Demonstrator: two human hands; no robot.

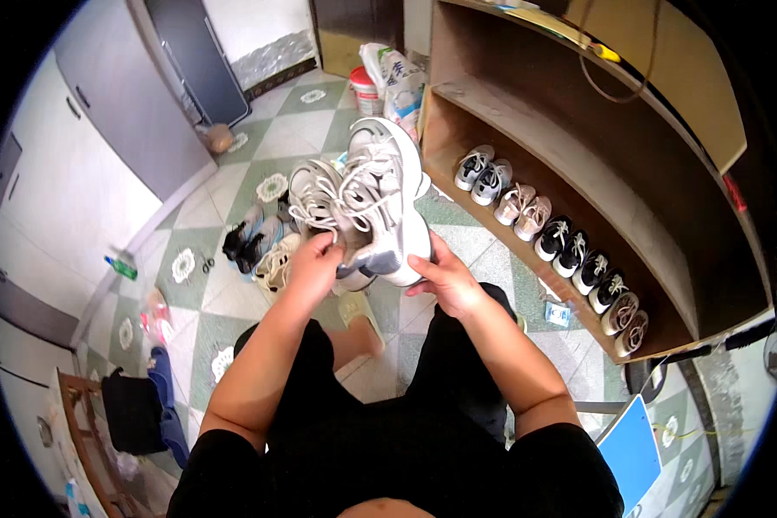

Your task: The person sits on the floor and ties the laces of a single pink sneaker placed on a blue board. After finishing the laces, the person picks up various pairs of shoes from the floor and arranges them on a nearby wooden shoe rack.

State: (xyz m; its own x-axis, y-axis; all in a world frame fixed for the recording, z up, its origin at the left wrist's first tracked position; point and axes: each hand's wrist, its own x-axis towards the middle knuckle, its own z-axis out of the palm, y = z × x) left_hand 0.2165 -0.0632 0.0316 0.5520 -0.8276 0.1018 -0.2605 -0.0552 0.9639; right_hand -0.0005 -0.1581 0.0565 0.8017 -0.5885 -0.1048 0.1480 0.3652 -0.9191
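A pair of pale grey-and-white lace-up sneakers is held up in front of me, toes pointing away. My left hand (317, 266) grips the left sneaker (313, 192) at its heel and collar, its fingers closed there. On the other side, my right hand (445, 276) holds the right sneaker (388, 186) by the sole near the heel, thumb on the white sidewall. The two shoes press side by side, the right one tilted so its sole edge shows. Below and to the left, more shoes (263, 240) rest on the floor, partly hidden by my left hand and the sneakers.
To the right stands a brown wooden shelf (527, 108), with several pairs of shoes (570, 246) lined along its bottom board. A red-and-white bucket (367, 91) and a plastic sack (399, 86) are at the back. A blue board (630, 453) is at lower right, a wooden rack (82, 414) at lower left.
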